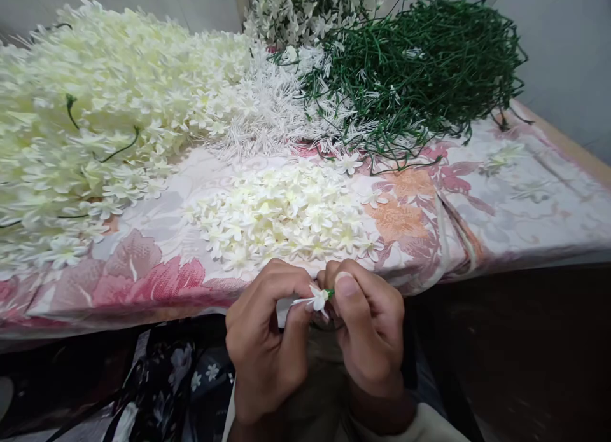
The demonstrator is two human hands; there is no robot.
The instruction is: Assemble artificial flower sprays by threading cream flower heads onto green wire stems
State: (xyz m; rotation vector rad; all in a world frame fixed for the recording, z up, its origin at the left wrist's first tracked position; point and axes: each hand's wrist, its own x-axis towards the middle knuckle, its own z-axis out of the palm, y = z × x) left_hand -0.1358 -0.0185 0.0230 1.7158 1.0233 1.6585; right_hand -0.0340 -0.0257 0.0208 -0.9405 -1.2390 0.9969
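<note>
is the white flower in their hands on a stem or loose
On a stem: green stem shows at the base of the white flower.

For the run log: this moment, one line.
left hand: on white artificial blossom | right hand: on green stem | beside: loose blossoms

Walls: plain pale grey walls (119,6) rose behind the furniture and met at a corner.
Furniture: a wooden rail (568,143) edged the far right side of a low bed or table.
Covering: a floral cloth (539,219) in pink, peach and cream draped over its front edge.
Lower right: a dark brown surface (515,346), possibly floor.
Light: soft and even.
</note>
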